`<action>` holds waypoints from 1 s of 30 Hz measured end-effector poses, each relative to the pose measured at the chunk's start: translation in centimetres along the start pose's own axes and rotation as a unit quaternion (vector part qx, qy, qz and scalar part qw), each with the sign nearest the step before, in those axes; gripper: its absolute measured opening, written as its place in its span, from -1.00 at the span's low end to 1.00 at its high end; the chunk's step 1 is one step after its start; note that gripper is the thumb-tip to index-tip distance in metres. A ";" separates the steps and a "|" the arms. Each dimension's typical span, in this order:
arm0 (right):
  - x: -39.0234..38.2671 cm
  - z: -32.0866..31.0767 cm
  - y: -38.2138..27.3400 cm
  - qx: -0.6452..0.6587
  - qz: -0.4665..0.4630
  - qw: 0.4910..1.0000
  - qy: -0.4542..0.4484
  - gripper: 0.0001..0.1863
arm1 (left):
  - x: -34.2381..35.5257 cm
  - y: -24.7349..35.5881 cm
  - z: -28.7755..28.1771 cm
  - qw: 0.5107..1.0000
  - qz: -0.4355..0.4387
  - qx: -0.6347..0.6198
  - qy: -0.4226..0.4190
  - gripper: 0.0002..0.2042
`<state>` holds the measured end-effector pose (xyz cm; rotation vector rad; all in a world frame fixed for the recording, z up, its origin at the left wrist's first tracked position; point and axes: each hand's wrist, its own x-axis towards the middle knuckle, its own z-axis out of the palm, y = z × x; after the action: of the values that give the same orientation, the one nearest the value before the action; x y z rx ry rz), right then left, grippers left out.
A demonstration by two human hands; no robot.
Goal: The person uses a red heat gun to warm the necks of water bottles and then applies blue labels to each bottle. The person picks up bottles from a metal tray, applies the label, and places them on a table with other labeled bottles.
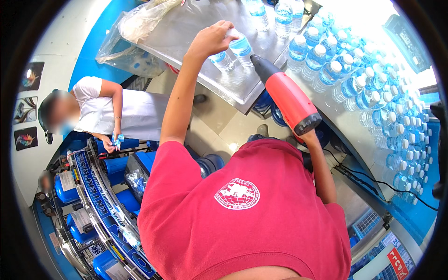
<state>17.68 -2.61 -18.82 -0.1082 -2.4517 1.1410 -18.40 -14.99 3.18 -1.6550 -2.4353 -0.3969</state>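
My left hand (212,39) is closed round the top of a small clear water bottle (241,47) with a blue label. The bottle stands slightly tilted at the metal table's edge area. Another labelled bottle (221,60) stands right beside it, below my hand. My right hand (305,136) grips a red and black heat gun (290,97), its fingers mostly hidden behind the tool. The black nozzle points at the held bottle's label and is very near it.
More bottles (283,21) stand at the metal table's (172,44) far side. Many capped bottles (333,70) crowd the right-hand counter. A black cord (368,173) runs below it. At left, a person in white (123,109) holds small blue pieces, near a plastic bag (135,51).
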 end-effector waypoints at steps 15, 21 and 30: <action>0.6 0.2 -2.2 -0.034 -0.057 0.997 0.024 -0.50 | 3.2 1.5 0.5 0.987 -0.072 0.134 -0.057 -0.31; 0.7 0.5 -2.8 0.134 0.065 0.989 -0.004 -0.50 | 2.6 0.6 0.1 0.994 -0.063 0.054 -0.065 -0.33; 0.7 0.0 -2.5 0.106 0.046 0.993 -0.003 -0.50 | 2.5 -1.6 1.4 0.965 -0.035 -0.155 -0.211 -0.50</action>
<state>17.29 -4.06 -16.74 -0.1562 -2.3343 1.4361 -20.82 -12.93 2.34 -1.9516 -2.8678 -0.5016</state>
